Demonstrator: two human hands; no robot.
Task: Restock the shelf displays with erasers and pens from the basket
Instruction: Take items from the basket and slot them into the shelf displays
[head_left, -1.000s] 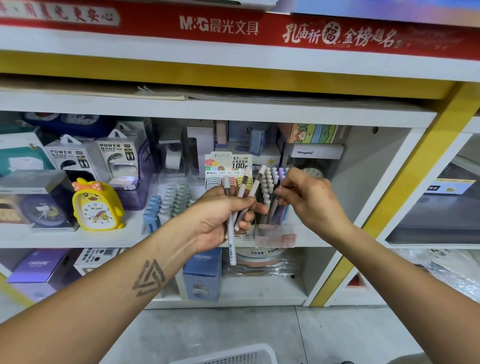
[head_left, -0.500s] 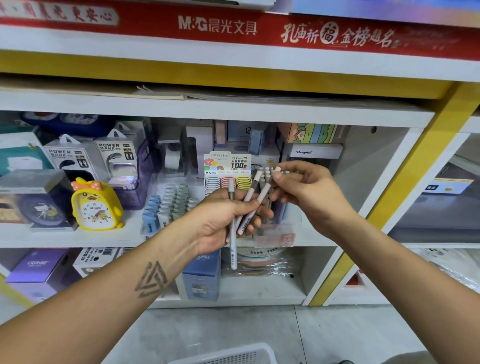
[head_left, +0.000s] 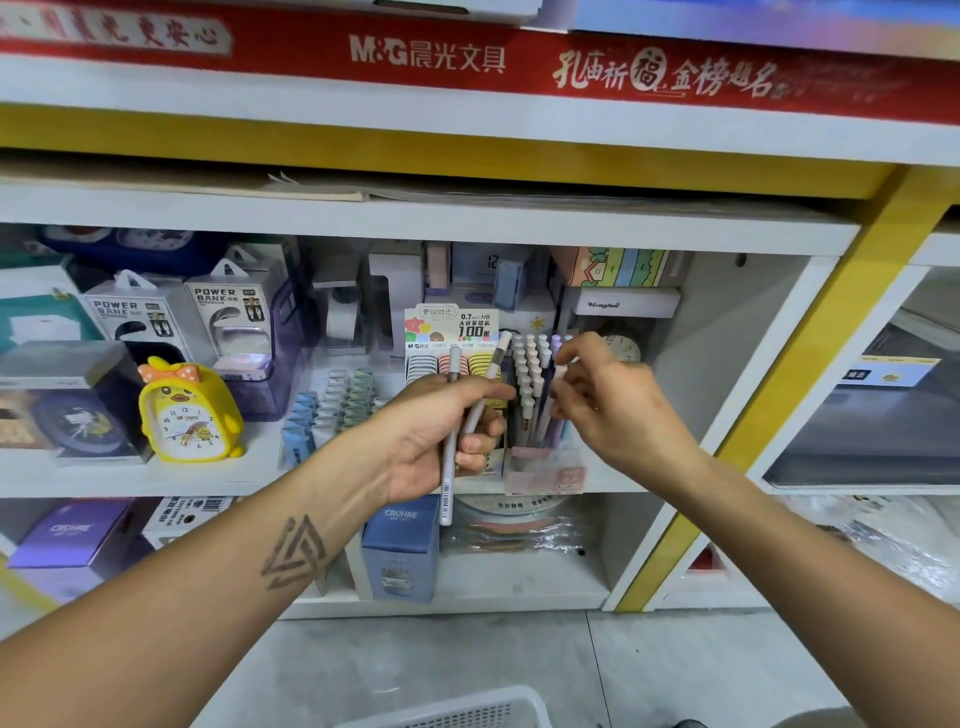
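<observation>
- Currently, as I watch the head view, my left hand (head_left: 441, 431) is curled around two pens (head_left: 467, 415), fingers wrapped on the barrels, caps pointing up toward the shelf.
- One of the two hangs lower, its printed barrel end showing below the palm.
- My right hand (head_left: 618, 405) is at the pen display rack (head_left: 535, 395) on the middle shelf (head_left: 130, 478), fingers bent over the right-hand rows of capped pens.
- Whether the right fingers pinch a pen or only touch the caps, I cannot tell; the thumb and forefinger sit near each other, but nothing is plainly between them.
- Rack state: many rows of pale caps stand upright, packed close; it looks largely filled, judged from the front rows only.
- Basket (head_left: 457, 712): only a white rim shows at the bottom edge, on the floor below my arms; its contents are hidden.
- Progress, my judgement: the pen part is well under way, with two pens in hand yet to go in.
- Erasers: I cannot pick any out with confidence on the shelf or in hand, so that part is unconfirmed.
- Left to do: slot the two held pens, then check the basket.
</observation>
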